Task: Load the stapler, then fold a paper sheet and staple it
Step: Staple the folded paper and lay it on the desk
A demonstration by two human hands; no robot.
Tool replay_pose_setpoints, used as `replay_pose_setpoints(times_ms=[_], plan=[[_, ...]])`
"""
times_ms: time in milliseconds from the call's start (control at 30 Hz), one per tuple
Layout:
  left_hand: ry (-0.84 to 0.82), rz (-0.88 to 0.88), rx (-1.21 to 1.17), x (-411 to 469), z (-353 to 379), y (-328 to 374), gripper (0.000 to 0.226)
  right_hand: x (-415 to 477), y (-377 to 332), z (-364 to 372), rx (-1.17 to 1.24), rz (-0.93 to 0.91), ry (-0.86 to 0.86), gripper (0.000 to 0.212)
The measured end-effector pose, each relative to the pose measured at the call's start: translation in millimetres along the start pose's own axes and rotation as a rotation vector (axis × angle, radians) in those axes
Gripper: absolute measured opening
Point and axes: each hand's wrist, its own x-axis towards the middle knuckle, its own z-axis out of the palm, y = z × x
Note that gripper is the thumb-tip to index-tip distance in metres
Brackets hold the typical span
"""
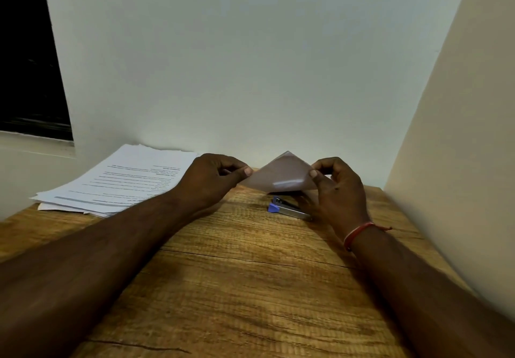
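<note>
A folded white paper sheet (281,175) hangs just above the wooden table (237,288), near the back wall. My left hand (214,179) pinches its left corner between thumb and fingers. My right hand (338,187) pinches its right edge the same way. Under the paper lies a small stapler (287,208) with a blue end and a metal body, flat on the table. Its right end is hidden behind my right hand.
A stack of printed paper sheets (119,182) lies at the table's back left, against the wall. A beige wall panel (459,162) borders the table on the right. A dark window (28,65) sits at the upper left.
</note>
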Motion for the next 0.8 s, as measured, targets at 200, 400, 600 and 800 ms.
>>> replay_pose_setpoints(times_ms=[200,400,600,800], plan=[[-0.063,-0.052,-0.078,-3.2,-0.7,1.9,0.023,0.2,-1.4,0.0,-0.002,0.008,-0.002,0.024],[-0.084,-0.113,-0.151,-4.8,0.3,5.1,0.022,-0.5,-3.0,0.1,-0.001,0.002,-0.01,0.022],[-0.08,-0.094,-0.074,-2.4,-1.0,3.6,0.02,-1.3,-3.9,1.4,-0.013,-0.019,-0.032,0.021],[-0.065,0.12,0.195,-4.5,-8.3,11.1,0.008,-2.5,-4.8,2.2,-0.018,-0.024,-0.04,0.02]])
